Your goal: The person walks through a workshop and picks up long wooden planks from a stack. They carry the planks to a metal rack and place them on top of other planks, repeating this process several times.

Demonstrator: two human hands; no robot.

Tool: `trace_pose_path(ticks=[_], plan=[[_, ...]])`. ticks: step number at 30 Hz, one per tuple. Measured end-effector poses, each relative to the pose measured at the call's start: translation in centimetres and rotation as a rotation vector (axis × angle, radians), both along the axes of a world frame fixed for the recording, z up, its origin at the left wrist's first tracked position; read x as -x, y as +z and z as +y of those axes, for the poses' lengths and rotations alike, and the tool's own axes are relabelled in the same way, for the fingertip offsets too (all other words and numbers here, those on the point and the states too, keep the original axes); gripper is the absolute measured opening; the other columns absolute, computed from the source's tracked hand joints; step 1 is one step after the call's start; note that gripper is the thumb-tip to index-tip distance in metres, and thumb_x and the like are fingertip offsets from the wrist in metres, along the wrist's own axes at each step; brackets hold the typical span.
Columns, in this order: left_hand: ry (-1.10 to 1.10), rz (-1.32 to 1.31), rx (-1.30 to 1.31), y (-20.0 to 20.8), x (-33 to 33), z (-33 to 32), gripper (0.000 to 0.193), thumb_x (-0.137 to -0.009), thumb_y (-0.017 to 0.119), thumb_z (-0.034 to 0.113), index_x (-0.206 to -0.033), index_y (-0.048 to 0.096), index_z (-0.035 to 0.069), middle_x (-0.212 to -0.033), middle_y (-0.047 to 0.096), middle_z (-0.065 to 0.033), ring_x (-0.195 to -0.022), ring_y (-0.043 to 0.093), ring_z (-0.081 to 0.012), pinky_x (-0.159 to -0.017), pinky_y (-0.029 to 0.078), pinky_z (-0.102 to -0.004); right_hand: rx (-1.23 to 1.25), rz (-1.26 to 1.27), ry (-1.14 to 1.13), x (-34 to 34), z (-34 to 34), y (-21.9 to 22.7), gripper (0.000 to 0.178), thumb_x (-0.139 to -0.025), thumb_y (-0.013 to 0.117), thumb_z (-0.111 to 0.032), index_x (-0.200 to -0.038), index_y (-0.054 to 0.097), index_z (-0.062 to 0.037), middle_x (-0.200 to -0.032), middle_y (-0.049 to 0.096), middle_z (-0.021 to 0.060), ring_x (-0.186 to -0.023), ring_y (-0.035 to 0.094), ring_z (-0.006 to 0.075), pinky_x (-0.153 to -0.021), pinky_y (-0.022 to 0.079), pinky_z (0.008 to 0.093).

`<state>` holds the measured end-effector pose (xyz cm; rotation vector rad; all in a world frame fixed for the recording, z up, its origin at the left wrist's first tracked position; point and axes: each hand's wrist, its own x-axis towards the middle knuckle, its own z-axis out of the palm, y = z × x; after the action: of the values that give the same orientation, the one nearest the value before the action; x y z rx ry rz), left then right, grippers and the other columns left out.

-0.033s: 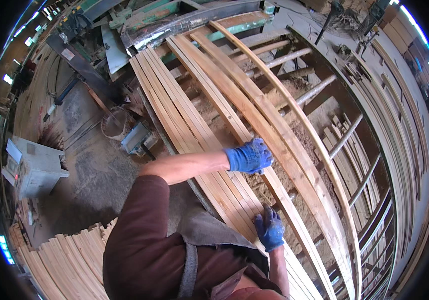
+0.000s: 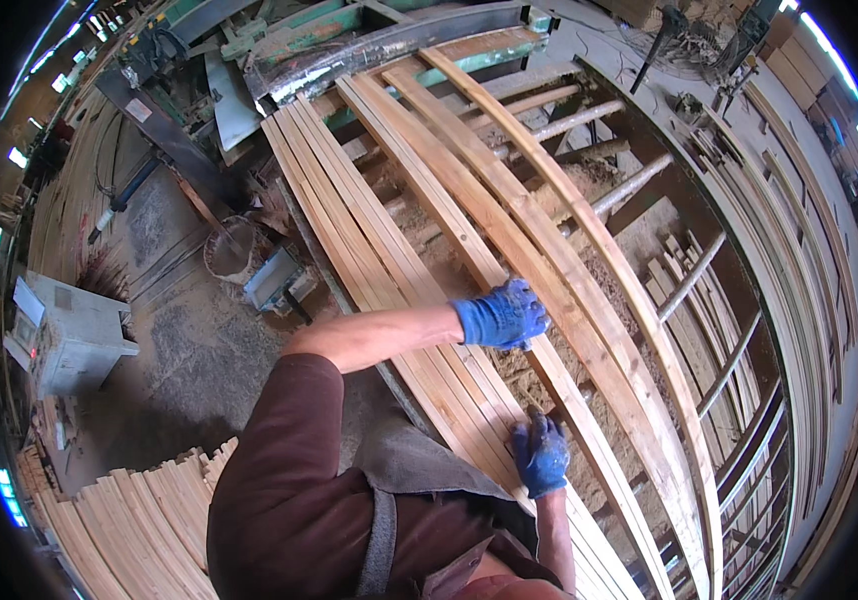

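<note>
My left hand point(image 2: 505, 315), in a blue work glove, is closed over a long, narrow wooden strip point(image 2: 589, 420) lying lengthwise on the roller frame. Nearer my body, my right hand point(image 2: 542, 456), in a worn blue glove, curls at the edge of a row of strips point(image 2: 399, 330) laid side by side. Its thumb lies on top; part of its fingers is out of sight. To the right of the left hand runs a wider wooden board point(image 2: 549, 285). Beyond that lies a slim outer strip point(image 2: 639, 290). Both span the frame.
Metal rollers point(image 2: 694, 275) cross the frame over sawdust. Stacked strips lie lower left point(image 2: 129, 520). A grey metal box point(image 2: 79, 340) and a bucket point(image 2: 231, 250) stand on the left floor. A green-painted machine point(image 2: 309, 40) is at the far end. Long timbers point(image 2: 789, 260) lie right.
Both hands have shifted very slightly to the right while keeping their places on the wood. The slim outer strip appears a little closer to the board beside it.
</note>
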<state>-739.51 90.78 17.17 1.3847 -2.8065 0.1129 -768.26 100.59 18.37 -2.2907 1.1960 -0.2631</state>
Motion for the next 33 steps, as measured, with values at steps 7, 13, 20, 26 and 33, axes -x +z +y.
trace_pose_path(ticks=[7,13,20,26,33], plan=[[0.032,0.193,0.021,-0.5,0.3,-1.1,0.041,-0.084,0.066,0.040,-0.116,0.069,0.014,-0.115,0.065,-0.0094,-0.108,0.059,-0.0290,-0.091,0.045,-0.0499,-0.164,0.070,0.101,-3.2,-3.8,-1.7,0.045,-0.104,0.045,-0.047,-0.117,0.067,-0.0104,-0.100,0.072,0.0242,-0.096,0.067,0.0451,-0.086,0.051,0.0542],[0.033,0.171,0.018,-1.1,-0.2,-1.2,0.049,-0.082,0.069,0.047,-0.119,0.069,0.015,-0.114,0.064,-0.0089,-0.106,0.059,-0.0294,-0.093,0.044,-0.0487,-0.279,0.016,0.088,-3.2,-4.2,-0.8,0.048,-0.105,0.043,-0.052,-0.114,0.065,-0.0107,-0.089,0.071,0.0244,-0.087,0.068,0.0457,-0.078,0.052,0.0546],[0.056,0.241,-0.058,1.1,0.8,-1.2,0.050,-0.079,0.075,0.043,-0.118,0.069,0.012,-0.113,0.064,-0.0125,-0.107,0.059,-0.0317,-0.096,0.044,-0.0493,-0.248,0.066,0.061,-1.6,-3.5,-0.3,0.041,-0.104,0.046,-0.047,-0.109,0.068,-0.0118,-0.085,0.071,0.0217,-0.080,0.069,0.0432,-0.072,0.053,0.0561],[0.056,0.252,-0.138,0.4,-0.1,-0.3,0.047,-0.084,0.073,0.042,-0.118,0.067,0.009,-0.104,0.062,-0.0124,-0.105,0.058,-0.0314,-0.093,0.046,-0.0493,0.246,-0.303,0.031,0.4,-8.9,8.1,0.017,-0.087,0.076,-0.023,-0.101,0.075,-0.0123,-0.093,0.077,0.0096,-0.072,0.072,0.0247,-0.066,0.059,0.0343],[-0.052,0.320,-0.180,0.8,-1.0,2.8,0.052,-0.084,0.074,0.039,-0.125,0.066,0.009,-0.116,0.064,-0.0110,-0.109,0.059,-0.0333,-0.097,0.045,-0.0467,0.580,0.284,-0.275,8.9,-18.8,3.8,0.071,-0.083,0.076,-0.044,-0.137,0.055,-0.0043,-0.133,0.059,0.0226,-0.122,0.057,0.0406,-0.099,0.049,0.0497]])
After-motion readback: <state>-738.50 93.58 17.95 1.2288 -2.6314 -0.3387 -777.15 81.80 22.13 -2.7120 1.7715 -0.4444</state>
